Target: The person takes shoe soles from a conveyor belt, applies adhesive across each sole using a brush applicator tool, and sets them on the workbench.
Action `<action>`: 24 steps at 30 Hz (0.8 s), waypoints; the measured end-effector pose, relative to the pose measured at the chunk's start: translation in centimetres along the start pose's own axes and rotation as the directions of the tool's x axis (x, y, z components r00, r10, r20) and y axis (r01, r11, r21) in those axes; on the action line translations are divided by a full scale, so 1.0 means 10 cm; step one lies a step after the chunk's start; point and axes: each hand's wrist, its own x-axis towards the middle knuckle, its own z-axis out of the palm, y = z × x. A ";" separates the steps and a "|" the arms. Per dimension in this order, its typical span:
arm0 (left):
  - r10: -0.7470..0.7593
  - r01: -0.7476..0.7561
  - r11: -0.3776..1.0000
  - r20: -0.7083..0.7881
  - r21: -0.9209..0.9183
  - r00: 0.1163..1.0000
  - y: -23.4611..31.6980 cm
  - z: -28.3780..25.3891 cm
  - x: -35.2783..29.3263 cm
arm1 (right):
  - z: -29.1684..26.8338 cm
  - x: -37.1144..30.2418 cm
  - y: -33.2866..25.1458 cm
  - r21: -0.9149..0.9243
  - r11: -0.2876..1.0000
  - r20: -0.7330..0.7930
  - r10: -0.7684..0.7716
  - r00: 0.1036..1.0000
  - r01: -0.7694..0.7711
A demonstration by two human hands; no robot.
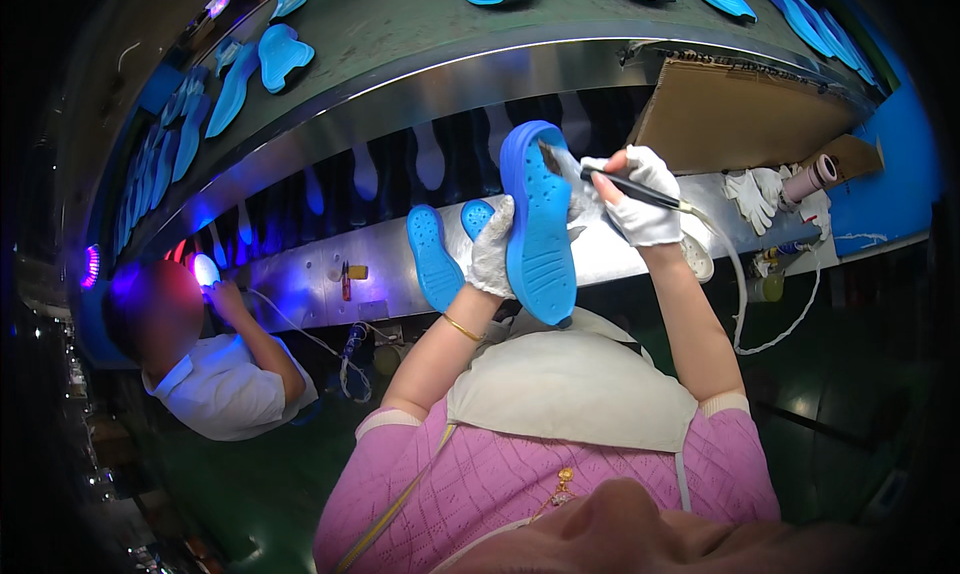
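Observation:
My left hand (491, 251), in a white glove, is closed round the edge of a blue shoe sole (540, 239). The sole stands upright, heel end toward me, with small holes and ridges on its face. My right hand (640, 194), gloved with some fingertips bare, grips a black-handled brush (640, 189) fed by a pale hose (742, 284). Its bristle end is at the sole's upper part; whether it touches is blurred. Beyond my left wrist, another blue sole (432, 259) lies on the metal bench, beside a smaller blue piece (478, 217).
A metal bench (620, 264) runs before me, below a green conveyor (400, 19) carrying blue soles. White gloves (752, 196) and a pink cup (810, 179) lie at right, near a cardboard sheet (750, 114). A co-worker (220, 374) sits at left, holding something near a glowing light.

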 end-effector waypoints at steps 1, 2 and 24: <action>0.005 -0.004 1.000 0.040 -0.028 0.999 -0.06 0.03 0.02 | 0.03 0.00 0.05 -0.173 0.980 -0.041 -0.107 0.993 0.099; 0.015 -0.011 0.998 0.080 -0.057 0.997 -0.07 0.04 0.04 | 0.08 -0.01 0.04 -0.213 0.958 0.067 -0.182 0.981 0.192; 0.222 -0.223 0.975 0.035 0.019 0.974 0.16 -0.04 0.30 | 0.06 -0.36 -0.24 -0.368 0.859 0.421 -0.188 0.887 0.357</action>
